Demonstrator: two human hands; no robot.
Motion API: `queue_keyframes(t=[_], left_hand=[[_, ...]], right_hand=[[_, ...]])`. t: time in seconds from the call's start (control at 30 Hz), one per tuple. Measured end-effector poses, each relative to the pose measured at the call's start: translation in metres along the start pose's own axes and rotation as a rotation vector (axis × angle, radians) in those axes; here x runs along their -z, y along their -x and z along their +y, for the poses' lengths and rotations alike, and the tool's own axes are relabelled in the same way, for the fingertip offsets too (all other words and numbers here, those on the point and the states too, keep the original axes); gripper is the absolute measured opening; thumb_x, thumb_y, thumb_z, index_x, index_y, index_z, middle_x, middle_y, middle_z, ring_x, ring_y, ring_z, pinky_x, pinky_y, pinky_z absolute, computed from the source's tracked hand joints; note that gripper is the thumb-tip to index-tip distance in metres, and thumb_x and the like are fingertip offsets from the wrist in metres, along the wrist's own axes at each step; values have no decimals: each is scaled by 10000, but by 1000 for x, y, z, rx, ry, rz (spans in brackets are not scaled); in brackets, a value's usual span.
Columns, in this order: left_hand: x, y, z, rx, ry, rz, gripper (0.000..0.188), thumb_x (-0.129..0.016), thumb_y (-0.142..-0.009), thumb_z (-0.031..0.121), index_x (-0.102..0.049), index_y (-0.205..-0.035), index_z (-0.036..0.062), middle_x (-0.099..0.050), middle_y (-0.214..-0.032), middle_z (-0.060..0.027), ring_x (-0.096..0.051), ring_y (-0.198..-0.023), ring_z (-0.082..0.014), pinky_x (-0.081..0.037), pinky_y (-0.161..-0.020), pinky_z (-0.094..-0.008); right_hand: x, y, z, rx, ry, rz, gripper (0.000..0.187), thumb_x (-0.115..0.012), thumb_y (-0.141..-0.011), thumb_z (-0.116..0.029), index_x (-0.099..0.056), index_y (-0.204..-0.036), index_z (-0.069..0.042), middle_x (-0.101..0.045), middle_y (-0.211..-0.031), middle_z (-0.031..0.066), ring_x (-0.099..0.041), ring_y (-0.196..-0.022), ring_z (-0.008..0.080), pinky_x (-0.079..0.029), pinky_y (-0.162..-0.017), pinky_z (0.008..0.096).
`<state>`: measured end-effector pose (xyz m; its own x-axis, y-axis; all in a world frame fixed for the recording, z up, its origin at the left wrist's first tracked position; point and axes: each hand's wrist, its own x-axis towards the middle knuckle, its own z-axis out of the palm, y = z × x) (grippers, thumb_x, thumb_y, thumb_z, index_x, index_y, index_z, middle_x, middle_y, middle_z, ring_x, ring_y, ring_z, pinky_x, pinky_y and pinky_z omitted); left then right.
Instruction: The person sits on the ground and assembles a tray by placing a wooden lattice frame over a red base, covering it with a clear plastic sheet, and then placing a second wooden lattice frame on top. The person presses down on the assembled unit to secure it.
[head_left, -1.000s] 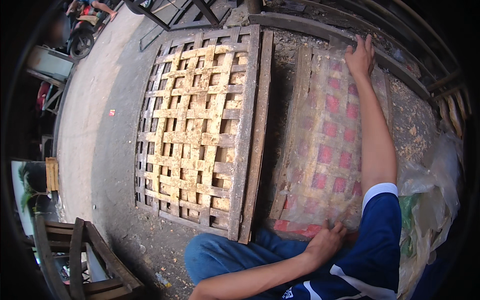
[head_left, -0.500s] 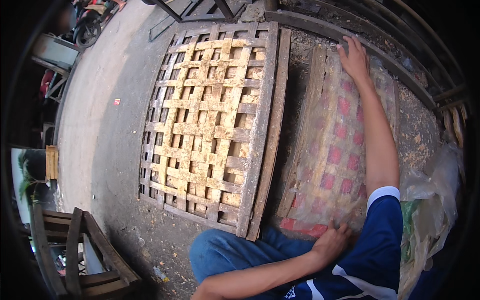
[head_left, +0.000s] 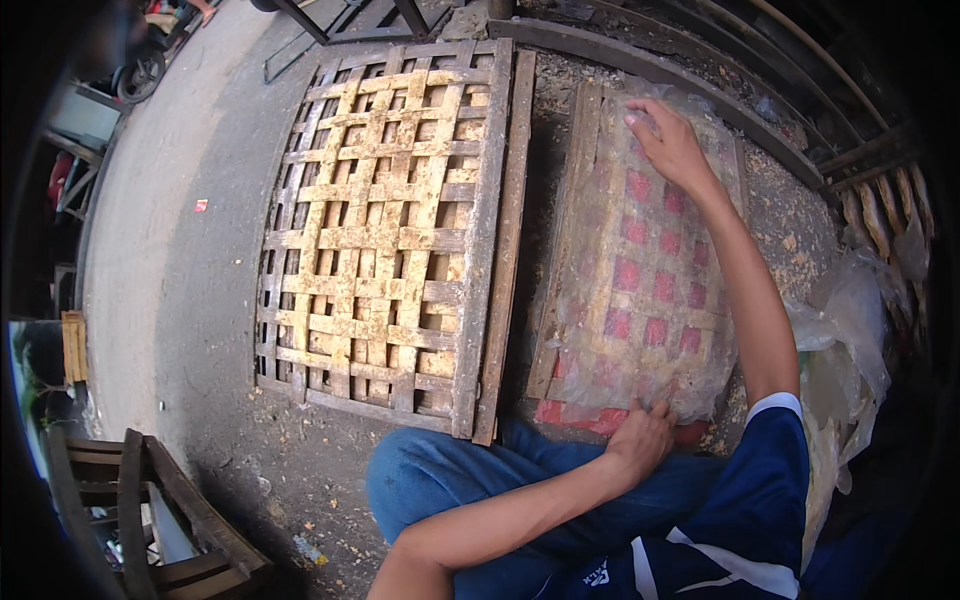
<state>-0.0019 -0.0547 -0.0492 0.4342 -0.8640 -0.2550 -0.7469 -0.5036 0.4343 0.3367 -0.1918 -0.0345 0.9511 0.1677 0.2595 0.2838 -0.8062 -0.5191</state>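
A cloudy, see-through plastic sheet (head_left: pixel 590 250) lies over a wooden-edged frame on the ground in front of me, with a red-and-pale lattice pattern showing through. My right hand (head_left: pixel 668 145) is at the sheet's far end, fingers bent toward the thumb, pinching the plastic. At the near edge, the curled fingers of my left hand (head_left: pixel 642 438) grip the sheet; their tips are partly hidden. Red material (head_left: pixel 572 414) sticks out from under the near edge. To the left stands a woven bamboo-slat rack (head_left: pixel 375 230) with a wooden border, dusted with pale crumbs.
Crumpled clear plastic (head_left: pixel 850 340) is heaped at my right. A wooden rail (head_left: pixel 690 85) runs behind the frame. A slatted wooden stand (head_left: pixel 150 510) is at the lower left, and a motorbike wheel (head_left: pixel 141 77) at the far left beside the paved lane (head_left: pixel 150 220).
My right hand has gone from spread fingers to a pinch and come slightly nearer along the far end. My left hand stays at the near edge. The whole view has shifted a little.
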Motion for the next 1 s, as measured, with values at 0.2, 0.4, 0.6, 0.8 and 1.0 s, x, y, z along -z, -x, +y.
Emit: queue_keyframes(t=[0.2, 0.4, 0.6, 0.8, 1.0], left_hand=[[-16, -5, -6, -45, -31, 101, 214, -559, -912, 192, -711, -1047, 125, -615, -1121, -9, -552, -1142, -205, -499, -882, -428], [-8, -9, -1, -144, -135, 102, 237, -629, -865, 231, -702, -1074, 147, -623, -1160, -10, -589, -1143, -214, -536, -843, -403], [-18, 1, -14, -121, -142, 68, 286, -598, -879, 201, -710, -1139, 161, -634, -1192, 1, -574, -1178, -211, -526, -850, -413], [-14, 1, -3, -201, -134, 100, 378, -712, -827, 322, -669, -1148, 127, -584, -1220, -20, -564, -1153, -225, -539, -882, -399], [-8, 2, -8, -149, -71, 84, 368, -715, -810, 308, -678, -1123, 118, -608, -1198, -24, -574, -1153, -229, -542, -862, -422]], right_hand=[[54, 155, -32, -614, -666, -976, 429, -598, -1004, -322, -568, -1354, -76, -646, -1263, 111, -633, -1139, 242, -489, -965, 359], [152, 305, 129, -727, 192, 654, 417, -590, -988, -246, -530, -1360, -68, -642, -1204, 101, -625, -1064, 164, -498, -887, 334], [156, 298, -21, -663, -552, -373, 396, -555, -1019, -282, -534, -1370, -99, -649, -1220, 45, -614, -1046, 109, -483, -861, 273], [117, 324, 13, -675, -214, -538, 630, -657, -932, -373, -476, -1426, -26, -584, -1361, 216, -574, -1259, 297, -472, -1004, 387], [147, 307, 16, -747, -220, -103, 493, -629, -952, -316, -534, -1342, -31, -639, -1247, 156, -653, -1078, 293, -513, -924, 418]])
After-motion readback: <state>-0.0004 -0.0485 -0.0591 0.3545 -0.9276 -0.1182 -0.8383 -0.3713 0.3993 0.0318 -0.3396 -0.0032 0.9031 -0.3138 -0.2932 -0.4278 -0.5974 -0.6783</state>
